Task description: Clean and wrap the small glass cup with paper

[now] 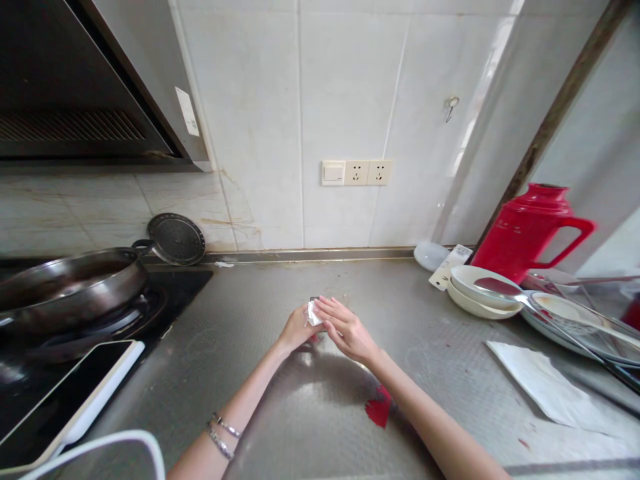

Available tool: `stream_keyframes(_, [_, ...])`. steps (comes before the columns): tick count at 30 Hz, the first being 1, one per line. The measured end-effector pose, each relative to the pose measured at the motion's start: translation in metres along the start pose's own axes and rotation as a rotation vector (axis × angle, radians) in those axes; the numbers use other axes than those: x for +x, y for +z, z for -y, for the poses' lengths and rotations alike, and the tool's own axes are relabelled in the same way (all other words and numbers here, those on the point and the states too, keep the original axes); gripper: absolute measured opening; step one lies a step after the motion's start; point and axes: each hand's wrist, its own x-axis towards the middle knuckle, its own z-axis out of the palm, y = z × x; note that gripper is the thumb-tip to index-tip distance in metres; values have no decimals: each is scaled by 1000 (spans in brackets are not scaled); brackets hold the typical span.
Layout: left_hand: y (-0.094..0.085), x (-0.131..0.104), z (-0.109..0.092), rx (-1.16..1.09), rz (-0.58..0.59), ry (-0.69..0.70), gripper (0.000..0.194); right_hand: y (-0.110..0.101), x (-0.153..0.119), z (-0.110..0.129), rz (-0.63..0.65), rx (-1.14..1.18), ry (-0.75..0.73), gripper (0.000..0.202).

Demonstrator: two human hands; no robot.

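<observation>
"Any lettering you can make out?"

"None that reads. The label (187, 111) on the range hood (90, 80) carries a small dark mark near its lower end, too small to decipher."

"And the white card (450, 268) beside the bowls?"

"Dark print and a block near its top edge, all too small to read."

"The red thermos (523, 237)?"

"Faint pale marks across its body, too worn or blurred to spell out."

"The wall switch (333, 173)?"

"One tiny mark at its lower right corner, illegible."
</observation>
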Motion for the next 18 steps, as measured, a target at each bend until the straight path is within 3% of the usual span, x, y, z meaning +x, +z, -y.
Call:
stream_keyframes(6, [6,-1,6,-4,-11,-27,45,2,1,-5,-51,140,257,39])
stream_keyframes(12, [3,2,5,-106,1,-71,47,2,1,-13,-62,510,505,41])
stream_keyframes(16, [-4,3,2,-144,76,-132,54,5,0,-12,21,772,475,64])
stream_keyframes(18, [-7,1,0,-152,110,-151,58,10,0,-11,-9,799,453,80])
